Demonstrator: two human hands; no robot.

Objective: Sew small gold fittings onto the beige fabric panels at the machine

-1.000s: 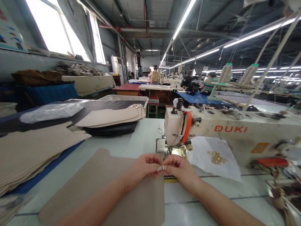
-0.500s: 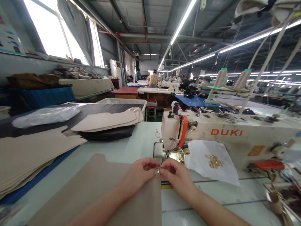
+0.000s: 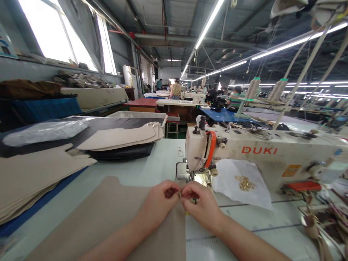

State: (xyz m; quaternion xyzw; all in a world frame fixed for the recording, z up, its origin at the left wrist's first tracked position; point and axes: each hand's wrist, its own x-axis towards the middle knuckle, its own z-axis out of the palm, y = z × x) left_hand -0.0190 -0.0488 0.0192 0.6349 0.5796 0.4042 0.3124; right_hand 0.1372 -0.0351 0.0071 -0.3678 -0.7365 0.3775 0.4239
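Observation:
My left hand point(image 3: 160, 200) and my right hand point(image 3: 202, 203) meet fingertip to fingertip just in front of the sewing machine's needle area. Pinched between them is a small gold-coloured metal piece point(image 3: 179, 194), mostly covered by the fingers, so its exact shape is hidden. Beneath my left hand and forearm lies a large taupe fabric panel point(image 3: 108, 206), flat on the table, its right edge running below the fingertips. The white sewing machine point(image 3: 231, 145) marked DUKI stands right behind my hands, its needle above a lit metal plate.
Several gold metal pieces point(image 3: 244, 183) lie heaped on a white sheet point(image 3: 225, 174) against the machine. Stacks of beige panels point(image 3: 122, 136) and a clear plastic bag point(image 3: 46, 131) are at left. Thread cones point(image 3: 254, 88) stand behind the machine. Other people are at work far back.
The small metal piece has turned between my fingertips, and my right fingers now cover more of it. The view has shifted slightly; the panel stays under my left hand.

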